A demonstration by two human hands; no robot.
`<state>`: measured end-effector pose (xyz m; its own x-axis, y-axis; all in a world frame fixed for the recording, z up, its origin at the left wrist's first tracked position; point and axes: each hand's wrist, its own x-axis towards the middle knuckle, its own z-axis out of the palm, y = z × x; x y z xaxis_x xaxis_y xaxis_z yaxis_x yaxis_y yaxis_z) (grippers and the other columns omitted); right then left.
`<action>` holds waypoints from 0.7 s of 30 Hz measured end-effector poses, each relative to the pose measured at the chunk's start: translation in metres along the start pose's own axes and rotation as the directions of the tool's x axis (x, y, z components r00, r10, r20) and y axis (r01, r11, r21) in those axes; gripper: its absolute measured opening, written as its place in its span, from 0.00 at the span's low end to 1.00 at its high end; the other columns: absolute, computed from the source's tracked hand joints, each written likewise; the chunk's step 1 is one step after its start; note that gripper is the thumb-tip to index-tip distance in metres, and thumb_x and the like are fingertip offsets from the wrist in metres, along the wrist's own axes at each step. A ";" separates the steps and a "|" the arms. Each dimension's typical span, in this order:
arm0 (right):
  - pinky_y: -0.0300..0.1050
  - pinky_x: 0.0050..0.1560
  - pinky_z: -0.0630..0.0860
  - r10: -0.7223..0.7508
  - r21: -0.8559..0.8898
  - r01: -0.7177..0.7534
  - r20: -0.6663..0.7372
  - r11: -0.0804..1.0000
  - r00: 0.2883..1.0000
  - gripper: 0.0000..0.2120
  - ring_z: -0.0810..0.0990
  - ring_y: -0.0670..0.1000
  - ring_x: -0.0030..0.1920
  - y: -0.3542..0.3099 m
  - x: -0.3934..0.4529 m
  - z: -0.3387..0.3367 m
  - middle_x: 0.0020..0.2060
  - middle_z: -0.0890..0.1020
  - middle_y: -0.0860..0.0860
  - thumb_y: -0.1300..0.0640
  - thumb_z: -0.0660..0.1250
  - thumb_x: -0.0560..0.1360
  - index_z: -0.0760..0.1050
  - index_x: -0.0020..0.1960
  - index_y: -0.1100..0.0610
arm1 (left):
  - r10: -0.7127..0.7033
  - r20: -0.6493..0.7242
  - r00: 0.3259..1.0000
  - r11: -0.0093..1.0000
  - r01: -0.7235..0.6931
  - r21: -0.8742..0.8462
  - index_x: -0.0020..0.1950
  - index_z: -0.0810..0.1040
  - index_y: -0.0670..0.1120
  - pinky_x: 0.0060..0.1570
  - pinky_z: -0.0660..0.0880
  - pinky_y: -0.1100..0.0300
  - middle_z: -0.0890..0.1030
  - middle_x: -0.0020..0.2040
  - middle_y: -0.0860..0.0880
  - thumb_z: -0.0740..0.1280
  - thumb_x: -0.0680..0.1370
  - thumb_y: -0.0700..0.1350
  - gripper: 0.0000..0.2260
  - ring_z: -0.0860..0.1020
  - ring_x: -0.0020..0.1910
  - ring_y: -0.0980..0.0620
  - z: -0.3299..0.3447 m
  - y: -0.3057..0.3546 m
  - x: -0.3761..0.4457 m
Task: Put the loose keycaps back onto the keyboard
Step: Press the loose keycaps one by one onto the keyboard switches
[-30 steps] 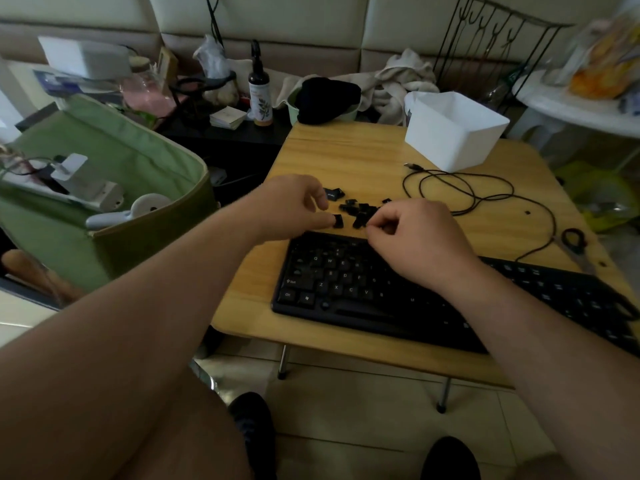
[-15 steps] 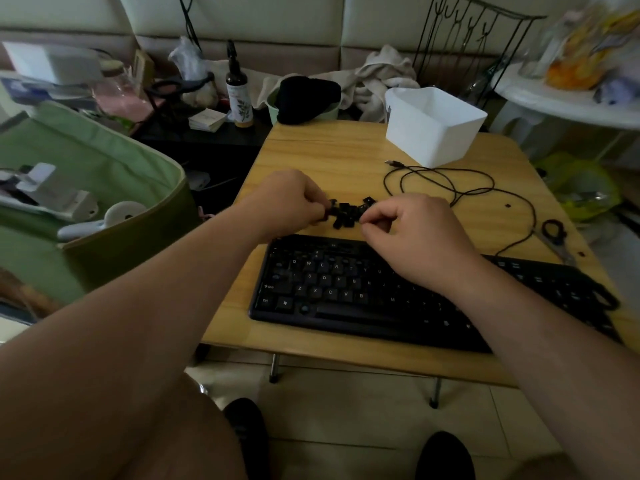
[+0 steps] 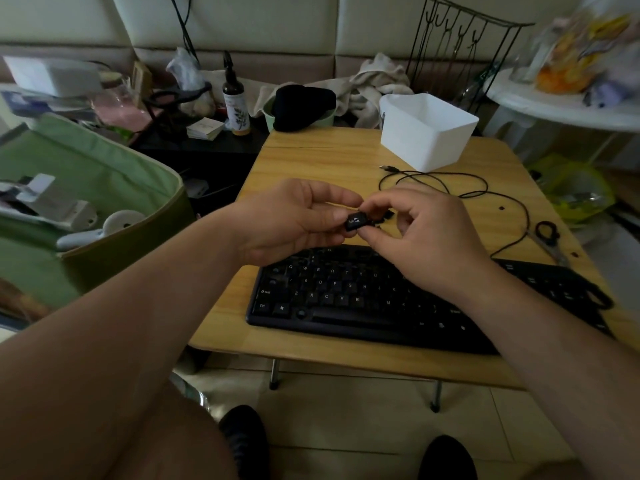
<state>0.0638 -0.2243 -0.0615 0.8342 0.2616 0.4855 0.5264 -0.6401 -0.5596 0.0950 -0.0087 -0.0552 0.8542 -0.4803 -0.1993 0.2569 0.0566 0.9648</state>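
both hands — left hand [image 3: 294, 220], right hand [image 3: 426, 233] — pinch one keycap [image 3: 356, 221] above keyboard [image 3: 346, 296].

Pale wood-grain counter [image 3: 311, 161], smooth with a soft satin sheen, on thin metal legs [image 3: 274, 374]. The keyboard [image 3: 346, 306] is matt black plastic with white printed legends; the keycap [image 3: 356, 221] held between both hands is the same dull black plastic, white marks on its face. The bin [image 3: 427, 133] is smooth white plastic, slightly translucent at the rim. A thin black cable [image 3: 450, 174] looks rubbery and faintly shiny. Green cloth bag [image 3: 86, 168], woven and matt. Crumpled beige cloth [image 3: 377, 81] lies behind, beside a black wire rack [image 3: 460, 46]. The bottle [image 3: 235, 98] is dark and glossy with a paper label. Floor tiles [image 3: 346, 410] pale and smooth.
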 end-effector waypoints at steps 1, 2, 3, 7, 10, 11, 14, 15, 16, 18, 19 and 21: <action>0.26 0.37 0.66 -0.001 0.003 0.001 -0.004 1.000 1.000 0.10 0.76 0.34 0.38 0.000 -0.001 0.000 0.40 0.78 0.37 0.59 0.80 0.70 0.85 0.50 0.49 | -0.001 0.003 1.000 1.000 0.001 0.006 0.62 0.79 0.40 0.47 0.82 0.62 0.86 0.49 0.43 0.65 0.81 0.34 0.10 0.85 0.46 0.52 0.000 0.000 0.000; 0.26 0.38 0.66 -0.004 0.005 0.004 -0.006 1.000 1.000 0.10 0.76 0.33 0.39 0.000 -0.001 -0.001 0.39 0.77 0.37 0.59 0.80 0.70 0.85 0.50 0.49 | -0.002 0.008 1.000 1.000 0.002 0.013 0.61 0.79 0.41 0.47 0.82 0.62 0.86 0.49 0.43 0.65 0.81 0.34 0.10 0.84 0.46 0.52 0.000 0.000 -0.001; 0.26 0.38 0.67 -0.005 0.007 0.005 -0.005 1.000 1.000 0.10 0.76 0.33 0.39 0.000 -0.002 -0.001 0.39 0.77 0.36 0.59 0.80 0.70 0.85 0.50 0.50 | -0.002 0.014 1.000 1.000 0.002 0.020 0.61 0.80 0.41 0.47 0.82 0.62 0.85 0.49 0.43 0.66 0.81 0.35 0.10 0.84 0.47 0.52 -0.001 -0.001 -0.001; 0.26 0.38 0.67 -0.022 0.006 0.022 -0.006 1.000 1.000 0.11 0.76 0.33 0.39 0.000 -0.003 -0.002 0.40 0.78 0.37 0.57 0.80 0.70 0.85 0.51 0.51 | -0.010 0.049 0.999 0.999 0.008 0.038 0.62 0.80 0.41 0.49 0.82 0.62 0.84 0.49 0.44 0.69 0.77 0.39 0.14 0.83 0.47 0.53 -0.003 -0.001 -0.001; 0.26 0.37 0.66 -0.060 0.017 0.060 -0.014 0.998 0.998 0.12 0.75 0.33 0.38 0.001 -0.003 0.000 0.42 0.81 0.42 0.56 0.80 0.71 0.86 0.53 0.52 | -0.018 0.085 0.996 0.998 0.013 0.059 0.63 0.79 0.41 0.51 0.81 0.61 0.84 0.50 0.45 0.69 0.76 0.40 0.15 0.82 0.46 0.54 -0.007 0.000 -0.001; 0.26 0.37 0.66 -0.072 0.016 0.073 -0.016 0.997 0.997 0.11 0.75 0.33 0.38 0.000 -0.003 0.001 0.43 0.81 0.42 0.56 0.80 0.71 0.86 0.53 0.52 | -0.021 0.091 0.996 0.998 0.015 0.066 0.63 0.79 0.41 0.50 0.81 0.62 0.83 0.50 0.45 0.69 0.76 0.40 0.15 0.82 0.46 0.54 -0.008 0.000 -0.002; 0.24 0.38 0.66 -0.088 0.017 0.088 -0.010 0.996 0.996 0.10 0.75 0.32 0.39 -0.005 -0.001 0.007 0.41 0.79 0.38 0.55 0.79 0.72 0.86 0.52 0.52 | -0.028 0.105 0.994 0.996 0.019 0.091 0.66 0.78 0.40 0.49 0.81 0.63 0.81 0.51 0.43 0.68 0.77 0.40 0.17 0.80 0.45 0.54 -0.015 0.002 -0.004; 0.24 0.39 0.66 -0.083 0.024 0.083 -0.005 0.996 0.997 0.09 0.76 0.32 0.39 -0.007 0.001 0.009 0.41 0.78 0.36 0.55 0.79 0.72 0.86 0.52 0.52 | -0.031 0.108 0.994 0.995 0.021 0.100 0.67 0.78 0.40 0.49 0.80 0.63 0.80 0.51 0.43 0.68 0.78 0.41 0.17 0.80 0.45 0.54 -0.018 0.003 -0.005; 0.24 0.39 0.66 -0.076 0.028 0.076 0.001 0.997 0.997 0.09 0.76 0.32 0.39 -0.009 0.003 0.012 0.40 0.78 0.36 0.54 0.79 0.71 0.86 0.51 0.51 | -0.033 0.107 0.994 0.994 0.021 0.108 0.67 0.78 0.40 0.49 0.80 0.63 0.81 0.51 0.43 0.68 0.78 0.41 0.18 0.80 0.45 0.54 -0.021 0.004 -0.008; 0.26 0.38 0.66 -0.050 0.024 0.050 0.022 0.998 0.998 0.08 0.76 0.33 0.39 -0.012 0.009 0.018 0.41 0.80 0.38 0.51 0.79 0.71 0.86 0.50 0.49 | -0.038 0.070 0.997 0.991 0.028 0.128 0.67 0.78 0.41 0.51 0.81 0.61 0.83 0.51 0.45 0.67 0.79 0.44 0.17 0.82 0.48 0.52 -0.028 0.005 -0.014; 0.27 0.38 0.66 -0.030 0.012 0.030 0.044 0.999 0.999 0.08 0.76 0.35 0.39 -0.014 0.012 0.021 0.41 0.81 0.39 0.50 0.79 0.72 0.86 0.51 0.48 | -0.034 0.026 0.999 0.986 0.029 0.163 0.67 0.79 0.43 0.51 0.81 0.60 0.85 0.53 0.46 0.66 0.80 0.45 0.17 0.83 0.51 0.51 -0.032 0.006 -0.017; 0.31 0.40 0.70 0.037 -0.036 -0.033 0.116 0.999 0.993 0.09 0.77 0.37 0.41 -0.016 0.017 0.026 0.42 0.82 0.40 0.48 0.77 0.72 0.86 0.52 0.45 | 0.018 -0.119 0.993 0.935 0.026 0.355 0.66 0.80 0.48 0.51 0.80 0.58 0.87 0.55 0.50 0.65 0.83 0.46 0.12 0.84 0.53 0.52 -0.044 0.006 -0.023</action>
<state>0.0739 -0.1908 -0.0621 0.8663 0.3200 0.3836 0.4927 -0.6741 -0.5504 0.0965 0.0415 -0.0524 0.9062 -0.3719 -0.2011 0.1017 -0.2699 0.9575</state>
